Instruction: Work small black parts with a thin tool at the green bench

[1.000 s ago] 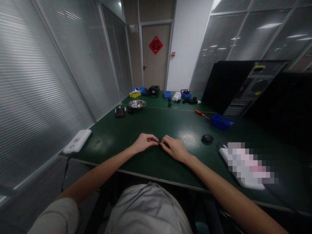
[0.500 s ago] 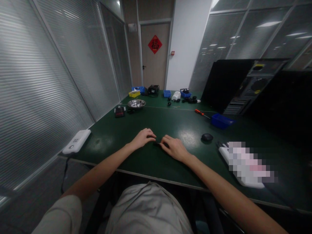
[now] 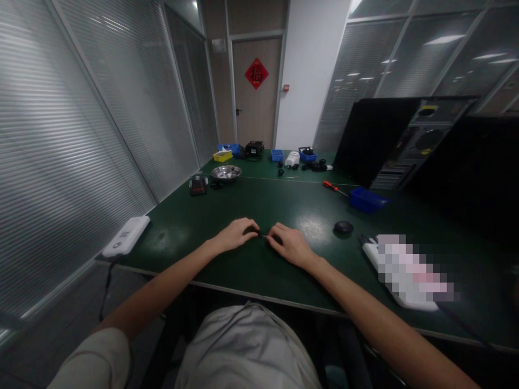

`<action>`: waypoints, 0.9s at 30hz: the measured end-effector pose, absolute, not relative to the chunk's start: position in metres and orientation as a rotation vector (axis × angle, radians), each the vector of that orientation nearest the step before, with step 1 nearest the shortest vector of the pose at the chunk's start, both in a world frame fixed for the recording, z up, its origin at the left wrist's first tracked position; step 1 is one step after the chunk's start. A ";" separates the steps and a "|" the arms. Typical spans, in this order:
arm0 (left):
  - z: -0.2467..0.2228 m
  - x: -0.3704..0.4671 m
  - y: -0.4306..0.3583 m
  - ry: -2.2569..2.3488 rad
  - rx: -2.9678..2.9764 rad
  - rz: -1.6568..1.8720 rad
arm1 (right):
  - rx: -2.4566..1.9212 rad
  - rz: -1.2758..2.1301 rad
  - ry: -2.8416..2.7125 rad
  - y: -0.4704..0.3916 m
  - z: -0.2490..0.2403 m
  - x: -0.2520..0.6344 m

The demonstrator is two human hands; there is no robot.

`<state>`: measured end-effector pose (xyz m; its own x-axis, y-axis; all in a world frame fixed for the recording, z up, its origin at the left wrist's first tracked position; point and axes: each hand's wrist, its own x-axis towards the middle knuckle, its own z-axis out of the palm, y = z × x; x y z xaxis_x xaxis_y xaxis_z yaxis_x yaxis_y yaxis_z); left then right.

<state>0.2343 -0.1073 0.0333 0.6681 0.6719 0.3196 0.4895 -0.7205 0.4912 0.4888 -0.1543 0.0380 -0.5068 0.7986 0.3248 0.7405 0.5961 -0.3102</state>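
Observation:
My left hand [image 3: 239,234] rests low over the green table with its fingers curled and the thumb closed toward them, pinching one end of a small thin piece [image 3: 263,235]. This piece is dark near the left fingertips and pale toward the right; its exact kind is too small to make out. Close by, my right hand [image 3: 291,244] has thumb and fingers pinched at its other end. A narrow gap separates the two hands. Further right on the table lies a rounded black object [image 3: 344,227], apart from both hands.
An orange-handled screwdriver [image 3: 334,187] lies beside a blue bin [image 3: 368,200]. Left of centre stand a metal dish [image 3: 214,174] and a dark box [image 3: 198,186]. A white device [image 3: 126,236] sits at the left edge, a computer case [image 3: 381,143] at right.
My left hand has shifted slightly down toward me, and dark material now shows at its fingertips. The right hand has barely moved. The whole view has shifted a little.

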 end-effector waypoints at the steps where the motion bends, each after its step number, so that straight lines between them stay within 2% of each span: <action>1: 0.033 0.233 -0.105 0.914 2.539 0.672 | -1.228 0.186 -2.391 -0.155 0.038 0.489; 7: 0.030 0.181 -0.078 1.084 2.613 0.660 | -1.239 0.216 -2.395 -0.155 0.041 0.489; 15: 0.018 0.007 -0.030 2.189 2.357 0.600 | -1.232 0.233 -2.400 -0.154 0.040 0.490; 17: 0.012 -0.023 -0.024 2.331 2.270 0.591 | -1.234 0.234 -2.401 -0.154 0.040 0.490; 27: 0.007 -0.039 -0.022 2.452 2.127 0.784 | -1.222 0.238 -2.394 -0.154 0.040 0.491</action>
